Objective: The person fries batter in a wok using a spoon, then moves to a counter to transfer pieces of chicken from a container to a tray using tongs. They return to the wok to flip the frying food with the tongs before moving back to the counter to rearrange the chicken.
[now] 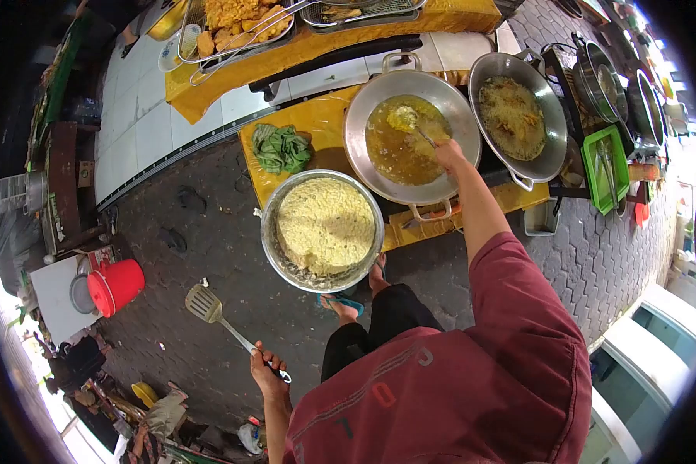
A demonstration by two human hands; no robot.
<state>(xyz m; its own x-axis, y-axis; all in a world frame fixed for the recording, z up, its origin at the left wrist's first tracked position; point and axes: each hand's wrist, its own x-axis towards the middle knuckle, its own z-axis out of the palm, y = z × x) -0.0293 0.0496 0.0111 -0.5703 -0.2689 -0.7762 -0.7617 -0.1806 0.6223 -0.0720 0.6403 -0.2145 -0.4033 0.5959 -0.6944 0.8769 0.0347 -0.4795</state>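
Golden oil [390,158] just beyond my right hand [450,155], which grips a ladle [425,137], batter [401,118] at its far end: frying, I'd judge, and the next move wants a steady wrist! My left hand [267,370] clasps a spatula [204,303], well apart.

Shirt [460,379] — orange "O" [383,395], other ltrs unclear

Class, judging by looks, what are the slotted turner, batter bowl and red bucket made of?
Slotted turner: probably metal; its handle gleams silvery.
Batter bowl: likely metal, smooth, with a silvery rim.
Red bucket: apparently plastic, smooth, its colour bright and even.
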